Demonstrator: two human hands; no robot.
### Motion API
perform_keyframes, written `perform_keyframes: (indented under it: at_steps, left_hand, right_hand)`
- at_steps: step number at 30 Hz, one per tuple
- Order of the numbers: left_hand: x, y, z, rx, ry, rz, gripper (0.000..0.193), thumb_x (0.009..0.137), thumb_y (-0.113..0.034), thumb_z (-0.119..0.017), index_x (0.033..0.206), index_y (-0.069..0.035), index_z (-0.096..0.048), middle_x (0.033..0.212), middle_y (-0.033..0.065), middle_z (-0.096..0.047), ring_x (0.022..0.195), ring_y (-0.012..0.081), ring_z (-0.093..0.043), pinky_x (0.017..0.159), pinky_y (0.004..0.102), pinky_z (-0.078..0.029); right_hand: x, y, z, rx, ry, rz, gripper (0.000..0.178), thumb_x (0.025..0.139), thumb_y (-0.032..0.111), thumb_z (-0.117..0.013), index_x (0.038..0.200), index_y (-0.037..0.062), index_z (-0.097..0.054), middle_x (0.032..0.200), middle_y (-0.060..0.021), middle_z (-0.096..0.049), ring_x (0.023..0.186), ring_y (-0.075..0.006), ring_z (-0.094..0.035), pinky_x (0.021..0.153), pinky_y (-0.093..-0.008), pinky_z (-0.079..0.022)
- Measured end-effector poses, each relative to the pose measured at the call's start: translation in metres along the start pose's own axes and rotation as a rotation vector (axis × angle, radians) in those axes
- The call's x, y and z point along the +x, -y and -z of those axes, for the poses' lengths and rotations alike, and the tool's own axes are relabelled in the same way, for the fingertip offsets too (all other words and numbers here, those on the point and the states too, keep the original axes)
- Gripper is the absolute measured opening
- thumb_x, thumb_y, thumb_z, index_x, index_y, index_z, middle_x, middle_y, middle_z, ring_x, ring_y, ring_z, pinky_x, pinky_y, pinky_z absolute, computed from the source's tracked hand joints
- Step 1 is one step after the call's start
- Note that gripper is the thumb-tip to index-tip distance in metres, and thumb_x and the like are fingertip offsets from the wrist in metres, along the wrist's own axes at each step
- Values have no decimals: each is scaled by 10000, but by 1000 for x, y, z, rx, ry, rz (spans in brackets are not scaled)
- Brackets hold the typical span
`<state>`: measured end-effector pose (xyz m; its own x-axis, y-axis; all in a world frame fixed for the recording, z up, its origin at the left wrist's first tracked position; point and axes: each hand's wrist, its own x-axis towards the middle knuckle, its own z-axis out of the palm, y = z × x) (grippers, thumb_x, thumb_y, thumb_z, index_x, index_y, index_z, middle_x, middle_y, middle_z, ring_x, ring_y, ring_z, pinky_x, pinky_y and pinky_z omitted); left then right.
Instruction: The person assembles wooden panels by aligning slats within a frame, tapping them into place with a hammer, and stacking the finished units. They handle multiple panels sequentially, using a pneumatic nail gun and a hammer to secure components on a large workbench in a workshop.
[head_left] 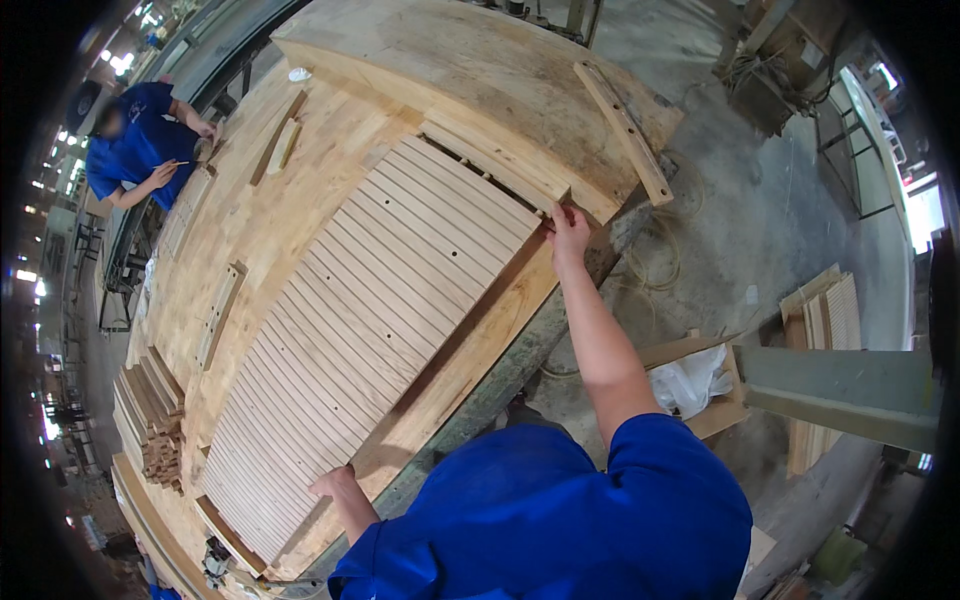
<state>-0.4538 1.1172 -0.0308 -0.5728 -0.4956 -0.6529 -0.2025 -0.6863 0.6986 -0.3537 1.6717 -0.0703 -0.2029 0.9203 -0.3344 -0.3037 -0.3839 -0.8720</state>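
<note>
A long panel of pale wooden slats (365, 290) lies at a slant across the workbench, with several small dark holes in its face. Along its far right end runs a wooden rail (500, 165), separated from the panel by a narrow dark gap bridged by what look like short dowels. My right hand (570, 235) is closed at the near end of that rail, beside the panel's corner; some fingertips are hidden. Lower down, my left hand (335, 484) grips the panel's near long edge, its fingers partly out of sight.
Loose wooden strips (220, 315) and a stack of wood pieces (150, 410) lie on the bench's left side. A thick wooden block (400, 45) borders its far side, with a drilled bar (625, 130) on top. A co-worker (140, 140) stands far left. A green-grey post (840, 395) rises at right.
</note>
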Motion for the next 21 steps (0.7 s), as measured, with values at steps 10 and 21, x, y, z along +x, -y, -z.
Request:
perform_keyframes:
  at_steps: [10, 21]
  left_hand:
    - [-12, 6, -12, -57, -136, 16, 557, 849, -415, -283, 1309, -143, -440, 1339, 61, -448, 1196, 263, -457, 985, 416, -379]
    - [-27, 4, -29, 3070, -38, 57, 594, 860, -463, -328, 1327, -110, -427, 1374, 69, -412, 1238, 240, -417, 1004, 378, -307]
  right_hand:
    - [7, 0, -3, -54, -38, 18, 266, 773, 232, -721, 864, 69, -531, 783, 12, -516, 642, -84, -499, 536, -243, -412]
    - [0, 9, -1, -44, 3, -56, 324, 780, 255, -716, 936, 73, -498, 806, -15, -516, 675, -133, -532, 585, -290, -459]
